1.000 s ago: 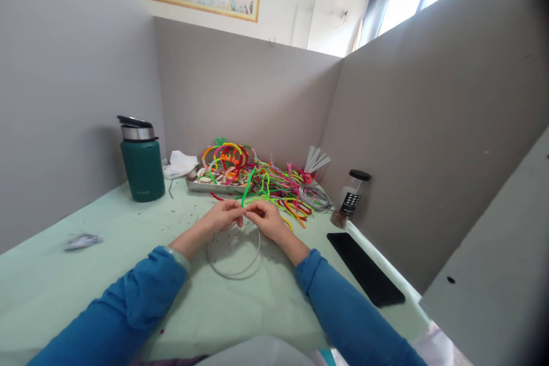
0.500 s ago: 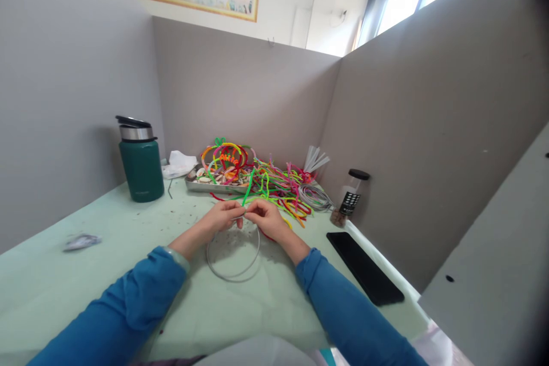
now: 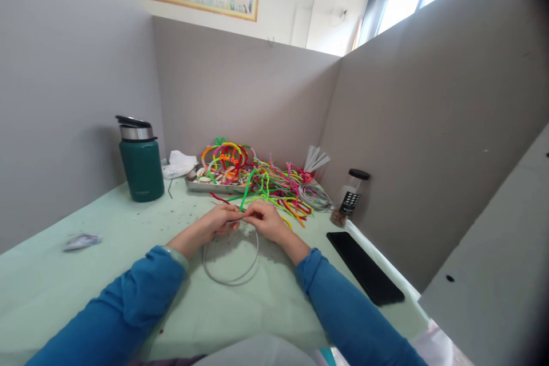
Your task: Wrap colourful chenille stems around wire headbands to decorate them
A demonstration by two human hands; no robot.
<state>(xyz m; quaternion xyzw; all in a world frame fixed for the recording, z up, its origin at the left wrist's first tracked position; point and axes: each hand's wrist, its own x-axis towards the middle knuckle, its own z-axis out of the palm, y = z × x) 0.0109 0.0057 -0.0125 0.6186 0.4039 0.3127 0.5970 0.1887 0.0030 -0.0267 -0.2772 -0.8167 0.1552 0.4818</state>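
Note:
My left hand [image 3: 221, 220] is closed around a grey wire hoop [image 3: 229, 283], with thumb and forefinger pinched at its top. Fingertips of my right hand [image 3: 265, 218] pinch the same spot, touching or nearly touching the left ones. The hoop's lower loop hangs toward me, just above or on the table; which, I cannot tell. From between the fingertips a green pipe cleaner [image 3: 247, 190] rises, leaning slightly right. Its lower end is hidden in the pinch, so how it meets the wire does not show.
Behind the hands stand a metal tray [image 3: 214, 187] of shells and a heap of coloured pipe cleaners [image 3: 283, 180]. Coiled wire [image 3: 316, 199] lies to their right. A green flask [image 3: 141, 171] stands left; a jar [image 3: 349, 200] and a black phone-like slab [image 3: 364, 267] are right.
Both hands have stayed close together while the hoop has shifted slightly left and toward me. The green pipe cleaner's lower end has moved a little left, and the left fingers have curled in.

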